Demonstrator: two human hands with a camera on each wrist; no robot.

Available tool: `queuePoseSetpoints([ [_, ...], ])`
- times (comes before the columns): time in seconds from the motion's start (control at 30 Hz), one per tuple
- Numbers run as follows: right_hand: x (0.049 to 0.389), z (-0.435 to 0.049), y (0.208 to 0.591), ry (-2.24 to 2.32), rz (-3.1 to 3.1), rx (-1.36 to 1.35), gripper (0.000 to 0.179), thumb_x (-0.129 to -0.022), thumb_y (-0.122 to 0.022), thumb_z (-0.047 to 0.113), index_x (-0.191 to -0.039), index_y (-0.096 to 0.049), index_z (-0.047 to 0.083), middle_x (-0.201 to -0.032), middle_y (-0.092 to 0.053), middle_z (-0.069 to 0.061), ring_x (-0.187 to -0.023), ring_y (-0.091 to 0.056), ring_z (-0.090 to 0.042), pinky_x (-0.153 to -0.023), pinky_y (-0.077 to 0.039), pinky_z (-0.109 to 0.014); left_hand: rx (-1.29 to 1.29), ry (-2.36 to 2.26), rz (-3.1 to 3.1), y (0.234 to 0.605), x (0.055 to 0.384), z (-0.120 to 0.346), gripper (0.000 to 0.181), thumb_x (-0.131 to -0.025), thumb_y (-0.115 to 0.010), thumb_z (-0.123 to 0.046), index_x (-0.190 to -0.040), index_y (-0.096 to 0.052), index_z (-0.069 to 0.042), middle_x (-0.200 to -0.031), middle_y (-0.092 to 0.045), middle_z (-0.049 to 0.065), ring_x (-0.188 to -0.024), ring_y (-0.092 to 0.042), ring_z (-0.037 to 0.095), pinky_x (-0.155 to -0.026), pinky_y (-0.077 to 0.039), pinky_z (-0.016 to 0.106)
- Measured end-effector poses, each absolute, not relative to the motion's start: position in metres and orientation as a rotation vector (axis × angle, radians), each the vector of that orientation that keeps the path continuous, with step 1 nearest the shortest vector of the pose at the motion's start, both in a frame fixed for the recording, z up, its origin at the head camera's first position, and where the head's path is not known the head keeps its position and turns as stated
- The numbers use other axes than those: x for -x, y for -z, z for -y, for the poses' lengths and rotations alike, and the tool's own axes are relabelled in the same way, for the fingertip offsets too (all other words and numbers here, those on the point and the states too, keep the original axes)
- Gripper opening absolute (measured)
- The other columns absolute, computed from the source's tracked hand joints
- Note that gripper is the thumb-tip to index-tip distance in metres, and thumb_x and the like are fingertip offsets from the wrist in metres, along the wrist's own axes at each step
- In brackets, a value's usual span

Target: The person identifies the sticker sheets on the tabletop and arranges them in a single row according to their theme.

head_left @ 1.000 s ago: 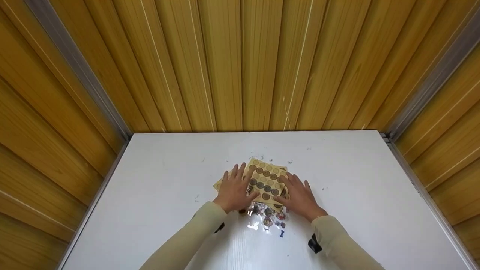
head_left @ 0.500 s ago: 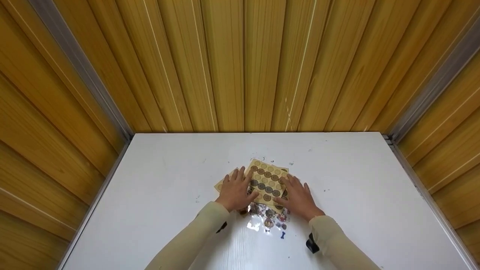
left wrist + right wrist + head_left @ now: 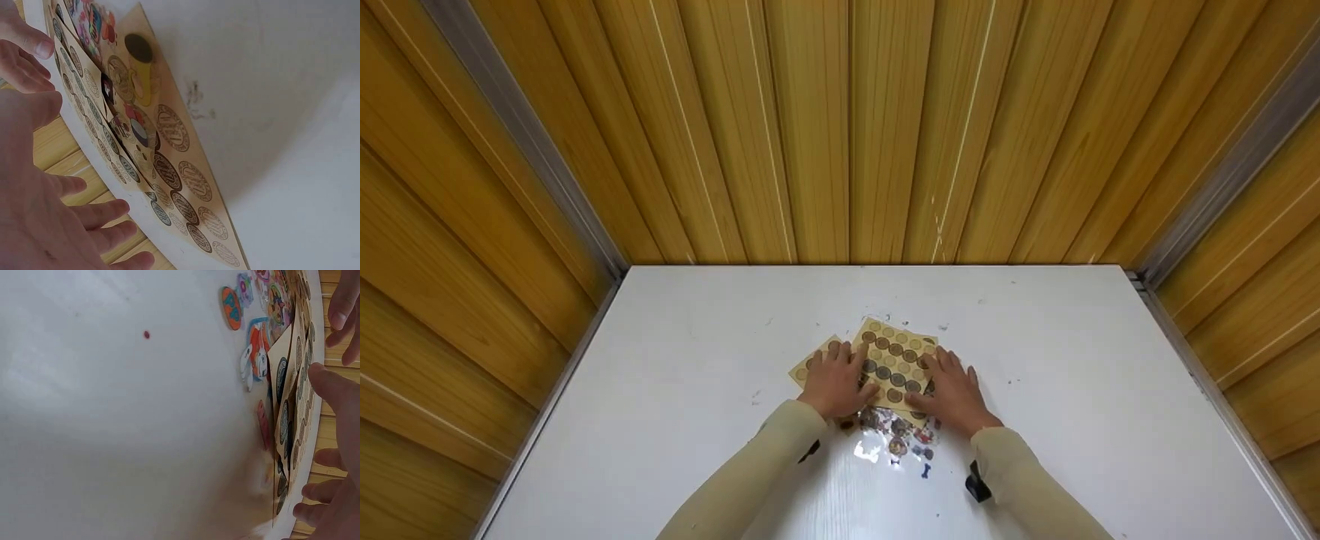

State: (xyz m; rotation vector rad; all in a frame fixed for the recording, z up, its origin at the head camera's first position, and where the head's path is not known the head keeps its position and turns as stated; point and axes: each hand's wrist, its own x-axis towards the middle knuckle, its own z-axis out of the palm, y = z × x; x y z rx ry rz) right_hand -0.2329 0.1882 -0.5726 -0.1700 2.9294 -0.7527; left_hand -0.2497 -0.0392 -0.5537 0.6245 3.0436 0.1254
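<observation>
Overlapping tan sheets of round stickers lie at the middle of the table, the top sheet (image 3: 898, 349) showing rows of dark and pale circles. Over the left part of the pile is my left hand (image 3: 832, 382), fingers spread and fairly straight; another tan sheet (image 3: 804, 366) sticks out beyond it. My right hand (image 3: 956, 394) is at the pile's right edge, fingers extended. Whether either hand's fingertips touch the paper, I cannot tell. A clear sheet of colourful cartoon stickers (image 3: 898, 446) shows from under the near side. The left wrist view shows a lower tan sheet (image 3: 191, 180) beside the palm.
The white table (image 3: 697, 337) carries small dark marks. Wood-grain panels (image 3: 810, 150) rise behind it and at both sides. A small blue bone-shaped sticker (image 3: 925, 470) lies nearest the person, and a tiny red speck (image 3: 147, 334) shows on the white surface.
My left hand has drawn slightly back and to the right, uncovering more of the left sheet's far corner. My right hand has barely shifted, and the sheets stay in place.
</observation>
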Motion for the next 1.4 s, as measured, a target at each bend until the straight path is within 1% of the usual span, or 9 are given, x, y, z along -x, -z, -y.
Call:
queuePoseSetpoints([
  [0.33,0.241,-0.188,0.577,0.724,-2.913,0.162,0.098,-0.08,-0.07,0.055,-0.152,-0.026,0.007,-0.16,-0.014,-0.023,-0.148,-0.009,-0.044,-0.117,-0.003,-0.063,-0.631,-0.107,-3.049,0.558,0.253,0.039,0.073,-0.093,-0.047,-0.059,-0.15,-0.033,-0.017,-0.138,-0.051,0.012,-0.133,-0.045,0.031,-0.108,-0.036,0.053],
  [0.57,0.245,-0.187,0.581,0.727,-2.912,0.163,0.102,-0.078,-0.07,0.059,-0.153,-0.024,0.006,-0.16,-0.014,-0.022,-0.148,-0.008,-0.045,-0.117,-0.004,-0.063,-0.628,-0.114,-3.049,0.559,0.253,0.04,0.072,-0.093,-0.049,-0.057,-0.15,-0.034,-0.017,-0.137,-0.052,0.012,-0.131,-0.046,0.031,-0.107,-0.037,0.053],
  [0.67,0.246,-0.187,0.583,0.723,-2.914,0.158,0.103,-0.078,-0.07,0.059,-0.153,-0.023,0.006,-0.16,-0.014,-0.022,-0.147,-0.008,-0.045,-0.117,-0.004,-0.064,-0.62,-0.14,-3.035,0.558,0.254,0.04,0.071,-0.094,-0.048,-0.056,-0.151,-0.033,-0.017,-0.139,-0.05,0.012,-0.132,-0.045,0.031,-0.108,-0.037,0.052],
  [0.8,0.247,-0.187,0.584,0.725,-2.92,0.161,0.104,-0.077,-0.072,0.058,-0.153,-0.023,0.007,-0.16,-0.015,-0.022,-0.148,-0.009,-0.044,-0.117,-0.003,-0.064,-0.595,-0.274,-3.011,0.556,0.257,0.039,0.071,-0.094,-0.05,-0.052,-0.151,-0.031,-0.015,-0.145,-0.046,0.013,-0.133,-0.045,0.031,-0.109,-0.038,0.05],
  [0.97,0.247,-0.187,0.585,0.703,-2.932,0.199,0.103,-0.077,-0.071,0.058,-0.153,-0.023,0.006,-0.159,-0.018,-0.022,-0.147,-0.012,-0.044,-0.115,-0.004,-0.067,-0.554,-0.538,-3.011,0.558,0.263,0.042,0.066,-0.094,-0.058,-0.041,-0.148,-0.035,-0.01,-0.144,-0.046,0.015,-0.127,-0.051,0.032,-0.103,-0.045,0.048],
  [1.03,0.247,-0.187,0.584,0.688,-2.937,0.208,0.103,-0.078,-0.071,0.058,-0.153,-0.023,0.005,-0.159,-0.019,-0.022,-0.147,-0.013,-0.044,-0.114,-0.005,-0.068,-0.531,-0.629,-3.004,0.559,0.266,0.043,0.065,-0.094,-0.059,-0.038,-0.147,-0.036,-0.009,-0.143,-0.046,0.016,-0.126,-0.051,0.032,-0.102,-0.046,0.048],
  [1.13,0.247,-0.186,0.584,0.682,-2.945,0.204,0.104,-0.078,-0.07,0.06,-0.153,-0.023,0.005,-0.159,-0.021,-0.022,-0.147,-0.014,-0.043,-0.114,-0.004,-0.068,-0.466,-0.756,-2.964,0.558,0.268,0.043,0.064,-0.095,-0.058,-0.038,-0.147,-0.035,-0.009,-0.145,-0.044,0.016,-0.13,-0.048,0.033,-0.106,-0.043,0.048],
  [1.23,0.247,-0.187,0.585,0.684,-2.961,0.203,0.102,-0.078,-0.069,0.061,-0.152,-0.025,0.005,-0.158,-0.023,-0.021,-0.147,-0.016,-0.043,-0.114,-0.005,-0.068,-0.368,-0.87,-2.908,0.556,0.27,0.042,0.064,-0.095,-0.058,-0.038,-0.147,-0.035,-0.01,-0.146,-0.043,0.015,-0.134,-0.045,0.031,-0.109,-0.04,0.046],
  [1.4,0.246,-0.19,0.586,0.713,-2.968,0.194,0.097,-0.082,-0.066,0.059,-0.152,-0.025,0.005,-0.157,-0.026,-0.02,-0.147,-0.017,-0.042,-0.115,-0.005,-0.066,-0.241,-1.026,-2.852,0.554,0.272,0.041,0.059,-0.095,-0.058,-0.035,-0.145,-0.038,-0.009,-0.143,-0.046,0.015,-0.129,-0.05,0.031,-0.106,-0.043,0.047],
])
